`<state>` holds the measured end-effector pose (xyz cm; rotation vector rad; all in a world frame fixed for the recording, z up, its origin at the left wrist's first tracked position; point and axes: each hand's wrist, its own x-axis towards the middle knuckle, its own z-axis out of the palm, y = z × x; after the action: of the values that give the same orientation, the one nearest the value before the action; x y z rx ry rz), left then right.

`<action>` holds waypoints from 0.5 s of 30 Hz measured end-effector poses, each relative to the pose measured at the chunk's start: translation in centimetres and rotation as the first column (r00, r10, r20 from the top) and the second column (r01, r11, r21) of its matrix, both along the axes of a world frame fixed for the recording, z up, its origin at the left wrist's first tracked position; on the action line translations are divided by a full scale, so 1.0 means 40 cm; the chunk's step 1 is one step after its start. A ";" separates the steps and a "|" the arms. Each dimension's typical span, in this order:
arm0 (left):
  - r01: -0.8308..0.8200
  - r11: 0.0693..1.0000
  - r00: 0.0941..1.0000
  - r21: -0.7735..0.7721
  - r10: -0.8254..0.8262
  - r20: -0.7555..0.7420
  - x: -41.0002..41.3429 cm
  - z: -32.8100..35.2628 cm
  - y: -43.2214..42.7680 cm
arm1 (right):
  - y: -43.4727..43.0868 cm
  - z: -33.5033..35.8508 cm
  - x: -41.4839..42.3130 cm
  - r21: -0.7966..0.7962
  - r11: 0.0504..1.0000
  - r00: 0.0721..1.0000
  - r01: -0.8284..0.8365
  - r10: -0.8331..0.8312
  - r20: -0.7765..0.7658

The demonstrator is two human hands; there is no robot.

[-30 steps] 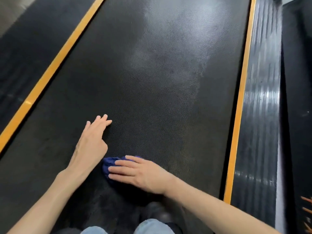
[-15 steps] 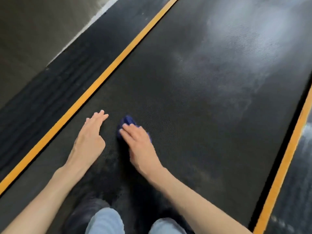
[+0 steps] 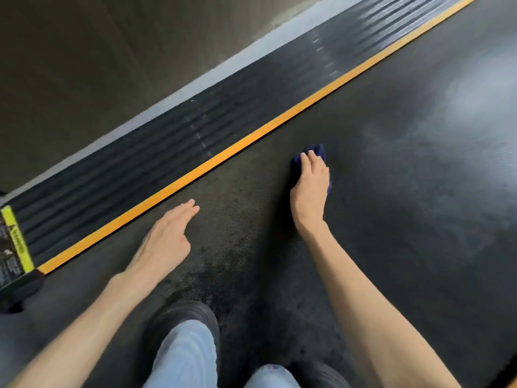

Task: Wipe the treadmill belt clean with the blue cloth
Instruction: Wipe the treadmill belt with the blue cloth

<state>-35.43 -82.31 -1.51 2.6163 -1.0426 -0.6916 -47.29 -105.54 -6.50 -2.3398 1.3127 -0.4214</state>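
The black textured treadmill belt fills most of the view, with a pale hazy patch at the right. My right hand presses flat on a small dark blue cloth, which peeks out beyond my fingertips and beside my palm. My left hand rests on the belt nearer to me, fingers stretched out together, holding nothing. It lies well left of the cloth, close to the orange stripe.
An orange stripe edges the belt on the left, beside a ribbed black side rail with a yellow warning label at its near end. Grey floor lies beyond. My knees in light jeans and dark shoes are below.
My right hand has pushed the cloth forward up the belt, away from my left hand. The view has swung left, showing more side rail and floor. My left hand has stayed on the belt.
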 end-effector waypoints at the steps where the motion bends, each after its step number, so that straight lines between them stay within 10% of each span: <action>1: -0.017 1.000 1.000 0.016 0.017 0.016 0.002 0.001 0.012 | 0.056 -0.003 0.021 -0.002 0.989 0.989 -0.151 0.151 -0.006; 8: 0.141 0.935 0.989 0.325 -0.150 0.001 -0.010 0.025 0.042 | 0.219 -0.032 0.042 -0.080 0.576 0.581 -0.814 0.804 -0.128; 15: 0.330 0.834 0.939 0.443 -0.336 -0.069 0.017 0.033 0.054 | -0.002 -0.001 0.026 -0.061 0.783 0.776 -0.619 0.598 -0.200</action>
<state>-34.77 -80.15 -0.18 2.8378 -1.5267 -1.1164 -46.23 -105.61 -6.55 -2.7798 0.5166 -0.0906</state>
